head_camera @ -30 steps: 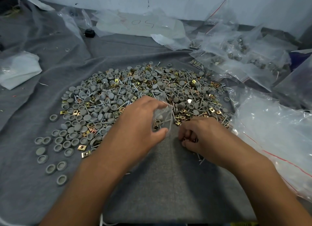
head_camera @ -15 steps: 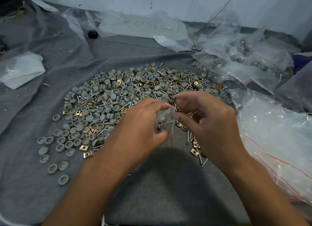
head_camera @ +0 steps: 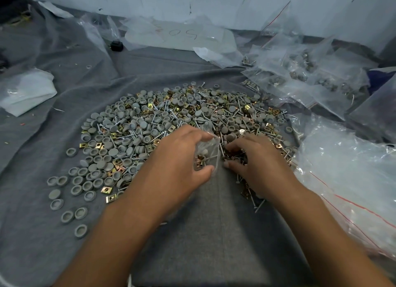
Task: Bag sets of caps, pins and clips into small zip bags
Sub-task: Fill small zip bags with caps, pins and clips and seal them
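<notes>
The left hand [head_camera: 177, 158] has its grip curled round a small zip bag [head_camera: 206, 152], thumb under and fingers over, holding it up on edge with the mouth turned toward the heap; through the clear plastic a pale cap and a brass clip can be made out near the bottom. Just beside it, the right hand [head_camera: 255, 162] lies palm down on the near edge of the pile of parts [head_camera: 171, 115], its fingers bent and dug in among pins and clips; whether that grip has actually closed on a piece I cannot tell, since the fingertips are buried. The pile itself spreads wide over the grey cloth [head_camera: 203, 233] covering the surface: grey caps [head_camera: 81, 186] mostly toward the left, some strayed out singly, silver pins [head_camera: 257, 205] and brass clips [head_camera: 110, 198] mixed through the middle and right. To the right sits a large clear bag with a red zip line [head_camera: 347, 179], and behind it a heap of filled small bags [head_camera: 310, 72] (each showing a little clump of parts inside). At the back lies a plastic sheet marked with handwritten digits [head_camera: 182, 34], and on the far left a folded white bag [head_camera: 25, 91].
</notes>
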The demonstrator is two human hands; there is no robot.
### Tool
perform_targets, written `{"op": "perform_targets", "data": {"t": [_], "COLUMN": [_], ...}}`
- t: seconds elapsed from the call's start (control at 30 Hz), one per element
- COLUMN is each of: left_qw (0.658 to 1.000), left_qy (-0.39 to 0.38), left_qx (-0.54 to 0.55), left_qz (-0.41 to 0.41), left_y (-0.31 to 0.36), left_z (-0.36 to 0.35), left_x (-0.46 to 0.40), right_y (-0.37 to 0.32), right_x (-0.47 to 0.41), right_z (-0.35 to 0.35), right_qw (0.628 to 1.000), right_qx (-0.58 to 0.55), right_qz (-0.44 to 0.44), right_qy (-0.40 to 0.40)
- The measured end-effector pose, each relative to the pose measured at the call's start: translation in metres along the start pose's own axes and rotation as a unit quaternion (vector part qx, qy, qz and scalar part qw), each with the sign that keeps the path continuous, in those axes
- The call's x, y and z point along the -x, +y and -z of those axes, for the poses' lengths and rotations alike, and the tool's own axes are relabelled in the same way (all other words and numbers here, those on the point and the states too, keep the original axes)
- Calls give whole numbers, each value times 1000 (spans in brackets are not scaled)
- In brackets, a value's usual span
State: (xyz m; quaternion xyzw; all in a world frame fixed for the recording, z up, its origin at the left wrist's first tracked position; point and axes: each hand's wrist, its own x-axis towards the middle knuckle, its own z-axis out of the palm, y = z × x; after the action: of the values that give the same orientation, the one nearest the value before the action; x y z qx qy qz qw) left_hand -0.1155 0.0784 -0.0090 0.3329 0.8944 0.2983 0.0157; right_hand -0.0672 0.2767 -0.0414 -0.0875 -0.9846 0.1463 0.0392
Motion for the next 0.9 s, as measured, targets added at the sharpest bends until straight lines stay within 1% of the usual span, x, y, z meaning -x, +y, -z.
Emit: {"op": "perform_targets", "data": {"t": [0.1, 0.17, 0.3, 0.33, 0.4, 0.43, 0.5, 0.53, 0.57, 0.6, 0.63, 0.7, 0.77, 0.83, 0.9], "left_qw": [1000, 1000, 1000, 1000, 1000, 1000, 1000, 1000, 1000, 1000, 1000, 1000, 1000, 1000, 1000], "left_qy": [5, 9, 8, 7, 5, 4, 5, 7, 8, 10, 12, 12, 4, -1, 2], "left_qx": [-1, -1, -2, -2, -4, -5, -5, -3, -2, 0, 2, 4, 14, 18, 6], "left_qz": [-3, -3, -1, -1, -1, -2, -4, -4, -4, -5, -7, -11, -10, -4, -5], "left_y": [-1, -1, -2, -2, -1, -1, -1, -1, -1, -1, -1, 0, 2, 2, 0], "left_z": [1, 1, 0, 0, 0, -1, -1, -1, -1, -1, -1, -1, 0, 0, 0], "left_x": [0, 1, 0, 0, 1, 1, 0, 0, 0, -1, -1, -1, -1, 0, 0], "right_y": [-2, -2, 1, 1, -2, -5, -13, -17, -21, -24, -27, -34, -36, -30, -14], "right_x": [1, 3, 5, 5, 5, 5, 7, 9, 11, 13, 14, 16, 16, 15, 12], "right_z": [-2, -1, -2, 0, 8, 12, 21, 24, 26, 26, 26, 22, 19, 23, 33], "right_qw": [999, 999, 999, 997, 981, 963, 909, 885, 873, 873, 883, 912, 931, 936, 942], "right_qx": [7, 12, -15, -46, -161, -239, -394, -443, -464, -459, -431, -332, -252, -248, -256], "right_qz": [25, 40, 22, 18, 23, 32, 69, 86, 101, 117, 135, 172, 192, 166, 98], "right_qy": [27, 29, 40, 56, 105, 122, 121, 114, 113, 119, 132, 166, 183, 185, 193]}}
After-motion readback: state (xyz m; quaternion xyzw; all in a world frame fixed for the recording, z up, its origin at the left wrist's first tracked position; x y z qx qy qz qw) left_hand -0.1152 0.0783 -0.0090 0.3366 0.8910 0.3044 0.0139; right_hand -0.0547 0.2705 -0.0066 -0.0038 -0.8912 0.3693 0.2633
